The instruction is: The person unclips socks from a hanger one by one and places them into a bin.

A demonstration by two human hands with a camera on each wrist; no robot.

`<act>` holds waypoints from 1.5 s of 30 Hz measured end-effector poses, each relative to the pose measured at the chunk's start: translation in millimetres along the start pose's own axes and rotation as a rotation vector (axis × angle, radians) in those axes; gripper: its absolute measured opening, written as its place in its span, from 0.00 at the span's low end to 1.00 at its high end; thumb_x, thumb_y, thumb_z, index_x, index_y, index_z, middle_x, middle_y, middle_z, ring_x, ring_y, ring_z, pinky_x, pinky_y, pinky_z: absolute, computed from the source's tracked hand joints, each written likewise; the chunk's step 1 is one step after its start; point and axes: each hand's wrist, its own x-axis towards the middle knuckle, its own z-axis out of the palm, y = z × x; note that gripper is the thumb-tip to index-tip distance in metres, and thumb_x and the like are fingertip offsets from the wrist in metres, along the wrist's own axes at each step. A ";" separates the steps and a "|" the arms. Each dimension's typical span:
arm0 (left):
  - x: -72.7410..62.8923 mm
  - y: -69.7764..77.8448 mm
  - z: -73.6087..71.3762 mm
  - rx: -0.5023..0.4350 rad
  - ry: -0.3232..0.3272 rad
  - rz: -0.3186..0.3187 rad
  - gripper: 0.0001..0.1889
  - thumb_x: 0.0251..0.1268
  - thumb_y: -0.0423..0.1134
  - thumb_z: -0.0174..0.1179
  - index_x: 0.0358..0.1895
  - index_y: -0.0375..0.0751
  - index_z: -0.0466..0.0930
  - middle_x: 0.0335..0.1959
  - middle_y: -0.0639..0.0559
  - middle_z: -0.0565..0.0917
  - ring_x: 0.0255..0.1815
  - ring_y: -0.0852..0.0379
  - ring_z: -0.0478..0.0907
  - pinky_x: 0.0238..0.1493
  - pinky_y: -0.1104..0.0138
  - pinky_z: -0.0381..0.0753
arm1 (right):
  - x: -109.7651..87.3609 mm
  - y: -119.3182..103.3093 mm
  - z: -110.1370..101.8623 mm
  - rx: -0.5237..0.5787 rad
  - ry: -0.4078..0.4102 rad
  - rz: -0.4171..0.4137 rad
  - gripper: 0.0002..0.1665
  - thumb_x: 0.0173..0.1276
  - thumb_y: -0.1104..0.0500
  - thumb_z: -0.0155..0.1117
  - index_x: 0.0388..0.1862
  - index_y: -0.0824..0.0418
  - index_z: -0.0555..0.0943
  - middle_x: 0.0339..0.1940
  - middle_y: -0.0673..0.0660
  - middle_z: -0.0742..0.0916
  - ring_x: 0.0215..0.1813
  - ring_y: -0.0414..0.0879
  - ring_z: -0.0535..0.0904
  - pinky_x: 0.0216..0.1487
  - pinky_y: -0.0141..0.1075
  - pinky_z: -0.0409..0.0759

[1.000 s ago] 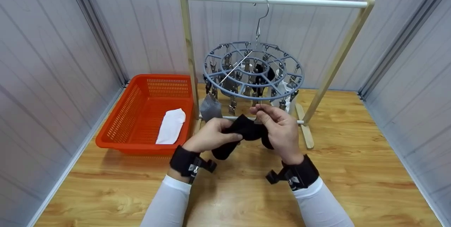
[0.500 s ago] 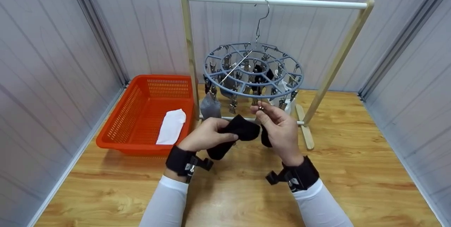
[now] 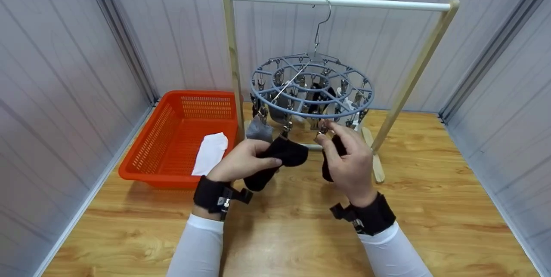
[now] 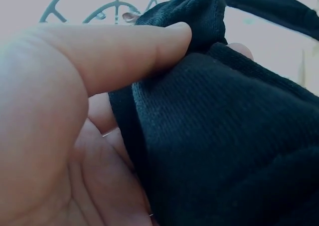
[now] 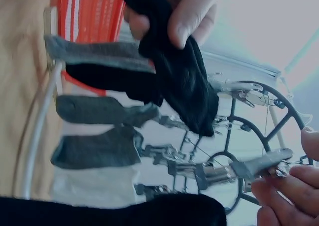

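Left hand (image 3: pixel 243 161) grips a black sock (image 3: pixel 289 152); right hand (image 3: pixel 352 163) pinches a metal clip (image 5: pixel 259 164)

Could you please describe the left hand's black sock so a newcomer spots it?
Find the round bluish plastic clip hanger. Below its front edge, the left hand holds a black knitted sock. Unlike the black sock beside the right hand, this one is pinched under a thumb.

No lettering, brand, number or sign can be read in any of the three views; the pale patches (image 3: pixel 221 201) on the black wrist straps (image 3: pixel 205 193) are too small to make out
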 end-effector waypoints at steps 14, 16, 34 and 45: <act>-22.0 -2.3 -33.1 0.012 -0.017 -0.043 0.11 0.74 0.50 0.76 0.47 0.48 0.93 0.40 0.49 0.90 0.38 0.49 0.87 0.44 0.57 0.89 | 20.5 -9.8 -13.7 0.008 0.292 -0.176 0.15 0.66 0.79 0.70 0.51 0.74 0.90 0.50 0.69 0.93 0.55 0.64 0.88 0.68 0.42 0.82; -24.0 -4.1 -36.8 0.003 -0.007 -0.039 0.12 0.74 0.50 0.76 0.48 0.48 0.94 0.41 0.49 0.91 0.40 0.48 0.87 0.46 0.57 0.88 | 22.9 -11.7 -14.8 -0.003 0.315 -0.175 0.15 0.65 0.79 0.69 0.51 0.76 0.89 0.52 0.71 0.92 0.57 0.67 0.87 0.71 0.44 0.81; -43.5 -31.5 -71.9 -0.100 0.269 -0.053 0.15 0.76 0.48 0.75 0.51 0.40 0.93 0.41 0.45 0.92 0.38 0.48 0.89 0.42 0.60 0.89 | 16.5 20.5 -21.7 -0.155 0.106 -0.023 0.35 0.78 0.61 0.71 0.77 0.76 0.74 0.80 0.72 0.76 0.84 0.70 0.67 0.88 0.58 0.56; -37.9 -44.7 -75.1 -0.116 0.597 -0.163 0.14 0.79 0.41 0.70 0.52 0.31 0.88 0.47 0.40 0.88 0.43 0.50 0.85 0.45 0.65 0.86 | 14.5 17.6 -19.7 -0.161 0.086 0.005 0.34 0.78 0.59 0.72 0.76 0.75 0.76 0.79 0.70 0.79 0.84 0.68 0.68 0.87 0.56 0.59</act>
